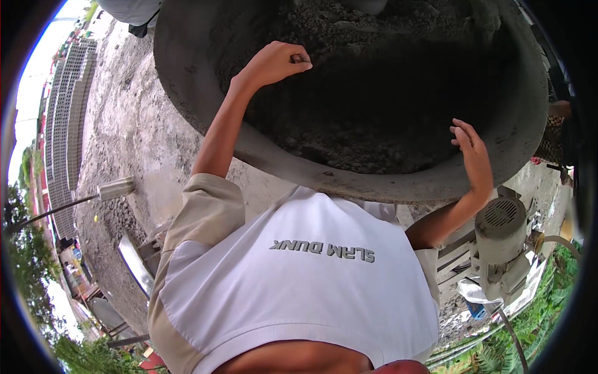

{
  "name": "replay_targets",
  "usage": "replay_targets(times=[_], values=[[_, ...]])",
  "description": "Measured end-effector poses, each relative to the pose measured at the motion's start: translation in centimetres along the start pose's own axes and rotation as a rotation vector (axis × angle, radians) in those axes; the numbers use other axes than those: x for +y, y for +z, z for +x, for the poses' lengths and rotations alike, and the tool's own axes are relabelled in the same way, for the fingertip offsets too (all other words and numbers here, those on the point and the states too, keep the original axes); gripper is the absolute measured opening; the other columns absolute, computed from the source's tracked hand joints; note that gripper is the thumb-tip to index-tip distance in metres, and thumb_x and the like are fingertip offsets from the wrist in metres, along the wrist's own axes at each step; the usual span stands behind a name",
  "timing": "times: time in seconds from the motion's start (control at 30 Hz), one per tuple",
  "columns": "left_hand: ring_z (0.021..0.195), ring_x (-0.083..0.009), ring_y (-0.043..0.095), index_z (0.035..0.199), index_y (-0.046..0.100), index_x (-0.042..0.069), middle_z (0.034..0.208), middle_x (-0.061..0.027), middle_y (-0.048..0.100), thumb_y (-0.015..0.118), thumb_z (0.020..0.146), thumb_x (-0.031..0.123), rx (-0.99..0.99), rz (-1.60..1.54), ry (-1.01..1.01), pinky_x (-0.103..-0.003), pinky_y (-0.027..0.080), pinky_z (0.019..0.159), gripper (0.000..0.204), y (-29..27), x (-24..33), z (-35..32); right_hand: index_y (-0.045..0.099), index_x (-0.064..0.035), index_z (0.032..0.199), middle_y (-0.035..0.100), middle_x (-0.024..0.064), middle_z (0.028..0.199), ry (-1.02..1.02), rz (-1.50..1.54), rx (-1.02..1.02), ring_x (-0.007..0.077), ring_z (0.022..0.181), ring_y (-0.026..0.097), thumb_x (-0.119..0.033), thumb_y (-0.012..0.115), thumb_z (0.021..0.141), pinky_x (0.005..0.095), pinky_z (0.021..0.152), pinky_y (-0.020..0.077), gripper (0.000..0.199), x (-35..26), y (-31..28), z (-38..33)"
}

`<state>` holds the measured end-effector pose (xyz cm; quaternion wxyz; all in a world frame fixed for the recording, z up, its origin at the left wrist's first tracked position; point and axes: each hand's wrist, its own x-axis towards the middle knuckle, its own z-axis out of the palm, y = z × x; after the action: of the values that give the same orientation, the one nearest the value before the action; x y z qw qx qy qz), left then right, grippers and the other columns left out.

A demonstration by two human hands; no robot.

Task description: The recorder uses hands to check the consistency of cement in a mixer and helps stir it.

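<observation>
A large round grey mixing pan [187, 93] fills the upper part of the view. Loose dark grey mix [349, 156] lies inside it, and the middle is in deep shadow. Over the pan's left side reaches my left hand [277, 62], its fingers curled round toward the thumb; whatever is in the curl, if anything, cannot be made out. My right hand [473, 149] hangs above the right inner wall with bent fingers slightly apart and nothing in them. Both hands look clear of the mix.
A dusty electric motor [500, 224] stands by my right elbow, with a hose [564, 243] near it. Stacked grey hollow blocks [65, 124] line the far left. A long handle [56, 210] with a grey block-like end [116, 187] juts in at left. Plants [529, 336] grow at lower right.
</observation>
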<state>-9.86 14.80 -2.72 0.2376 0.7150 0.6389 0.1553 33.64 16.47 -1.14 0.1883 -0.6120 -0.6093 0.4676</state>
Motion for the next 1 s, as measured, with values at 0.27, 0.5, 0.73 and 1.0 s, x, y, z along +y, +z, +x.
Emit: replay_targets(times=[0.27, 0.5, 0.73, 1.0], values=[[0.062, -0.0102, 0.051, 0.092, 0.068, 0.003, 0.07, -0.0041, 0.061, 0.067, 0.083, 0.022, -0.061, -0.053, -0.087, -0.026, 0.044, 0.06, 0.021, 0.6, 0.8, 0.0, 0.058, -0.0099, 0.12, 0.063, 0.0061, 0.101, -0.033, -0.008, -0.017, 0.0124, 0.087, 0.056, -0.035, 0.055, 0.09, 0.0261, 0.085, 0.0419, 0.039, -0.1, 0.2, -0.2], [0.065, -0.0124, 0.056, 0.091, 0.067, 0.002, 0.071, -0.0054, 0.062, 0.065, 0.083, 0.02, -0.151, -0.061, -0.062, -0.028, 0.046, 0.062, 0.02, 1.3, 1.4, 0.5, 0.058, -0.0113, 0.12, 0.063, 0.0055, 0.099, -0.024, -0.025, -0.014, 0.012, 0.084, 0.055, -0.037, 0.055, 0.09, 0.0261, 0.083, 0.0428, 0.039, -0.1, 0.2, -0.1], [0.064, -0.0148, 0.057, 0.09, 0.067, 0.002, 0.074, -0.0075, 0.063, 0.066, 0.083, 0.021, -0.141, -0.072, -0.011, -0.029, 0.047, 0.063, 0.02, 0.8, 2.8, 0.4, 0.058, -0.011, 0.12, 0.063, 0.0056, 0.096, -0.012, -0.015, 0.008, 0.0124, 0.081, 0.054, -0.037, 0.055, 0.089, 0.0265, 0.082, 0.0429, 0.041, 0.0, 0.4, 0.0], [0.071, -0.0192, 0.062, 0.088, 0.067, 0.003, 0.077, -0.0078, 0.065, 0.064, 0.083, 0.022, -0.274, -0.056, 0.095, -0.031, 0.049, 0.066, 0.02, 2.4, 3.3, 0.1, 0.059, -0.0061, 0.119, 0.062, 0.004, 0.098, 0.033, -0.008, -0.018, 0.0113, 0.089, 0.054, -0.036, 0.055, 0.09, 0.0249, 0.085, 0.041, 0.042, -0.5, -0.1, 0.0]])
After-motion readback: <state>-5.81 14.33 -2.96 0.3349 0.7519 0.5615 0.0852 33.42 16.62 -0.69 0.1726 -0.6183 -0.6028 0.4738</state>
